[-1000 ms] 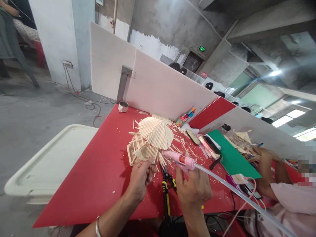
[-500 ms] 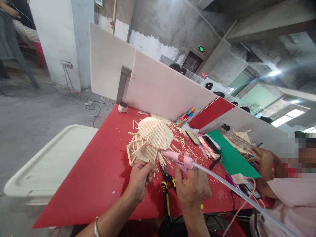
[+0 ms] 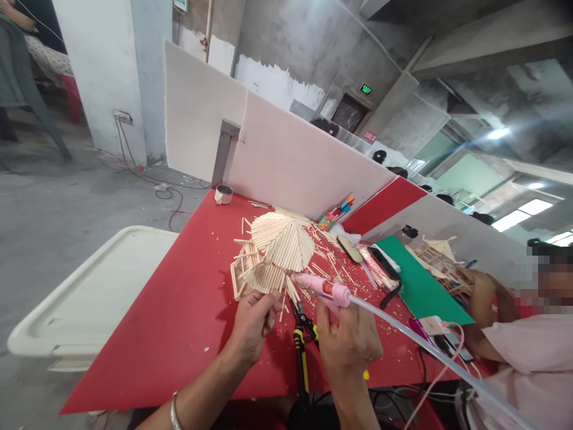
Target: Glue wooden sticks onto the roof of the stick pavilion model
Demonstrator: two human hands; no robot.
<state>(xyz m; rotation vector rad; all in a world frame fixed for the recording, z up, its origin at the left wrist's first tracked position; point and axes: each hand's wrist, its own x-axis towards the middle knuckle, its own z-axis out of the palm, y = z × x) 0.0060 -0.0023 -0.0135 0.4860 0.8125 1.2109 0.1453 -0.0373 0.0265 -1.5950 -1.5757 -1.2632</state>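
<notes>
My right hand (image 3: 349, 340) is wrapped round a pink hot glue gun (image 3: 320, 286), a long clear glue stick (image 3: 403, 328) trailing from its back. The gun's nozzle points left at the edge of a roof-like panel of thin wooden sticks (image 3: 266, 279). My left hand (image 3: 257, 322) pinches the near edge of that panel between thumb and fingers. Under and left of it stands a small wooden stick frame (image 3: 239, 272). Just behind lies a larger fan-shaped stick roof (image 3: 282, 239). Pliers with black and yellow handles (image 3: 301, 352) lie between my hands.
Loose sticks and crumbs (image 3: 329, 263) litter the red table (image 3: 179, 316). A tape roll (image 3: 223, 194) sits at the far left, a marker holder (image 3: 333, 218) by the white partition (image 3: 304, 155). On the right are a phone (image 3: 384, 263), a green board (image 3: 425, 286) and a co-worker's arm (image 3: 483, 298).
Almost nothing differs. The glue gun's nozzle is slightly farther left along the panel edge, while my left hand keeps its pinch.
</notes>
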